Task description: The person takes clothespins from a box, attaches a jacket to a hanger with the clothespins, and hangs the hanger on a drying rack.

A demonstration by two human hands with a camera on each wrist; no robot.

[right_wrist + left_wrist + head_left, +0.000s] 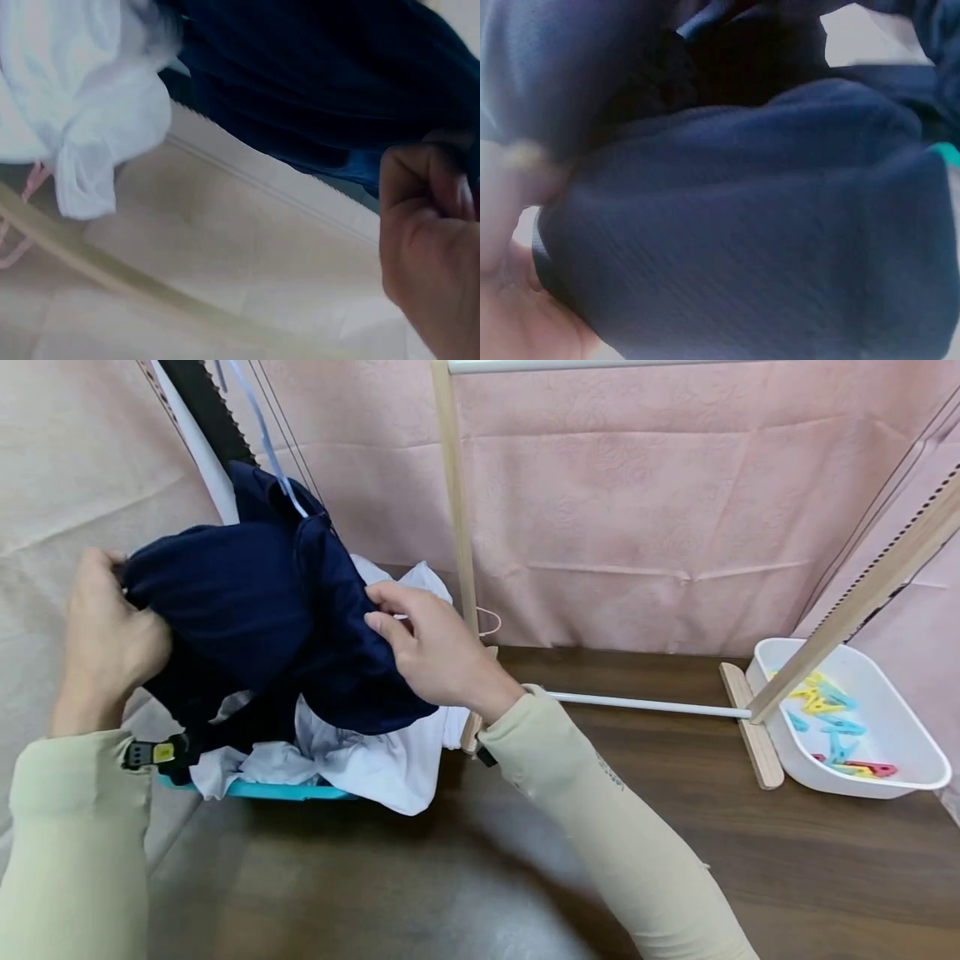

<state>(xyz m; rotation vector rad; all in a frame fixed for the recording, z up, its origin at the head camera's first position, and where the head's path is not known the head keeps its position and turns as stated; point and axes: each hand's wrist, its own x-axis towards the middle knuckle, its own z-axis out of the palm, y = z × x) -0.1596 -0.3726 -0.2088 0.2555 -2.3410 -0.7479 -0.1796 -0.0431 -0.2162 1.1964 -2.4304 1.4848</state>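
A dark navy garment (pixel 232 602) hangs bunched between both hands, above a teal basket (pixel 288 791) of white and grey clothes (pixel 405 760). My left hand (pixel 112 643) grips its left edge with curled fingers. At its right edge, my right hand (pixel 442 647) pinches the cloth between thumb and fingers. A pale blue hanger (pixel 266 439) reaches down to the top of the garment; its lower part is hidden. The navy cloth (pixel 742 247) fills most of the left wrist view. In the right wrist view my right hand (pixel 431 240) holds the cloth (pixel 300 82) with bent fingers.
A wooden rack with upright posts (pixel 456 485) and a white lower bar (pixel 645 702) stands behind and to the right. Beside its right foot is a white tub (pixel 892 710) with coloured clothes pegs (pixel 840 727). A pink hanger (pixel 491 620) shows near the left post. Pink cloth (pixel 637 510) hangs behind.
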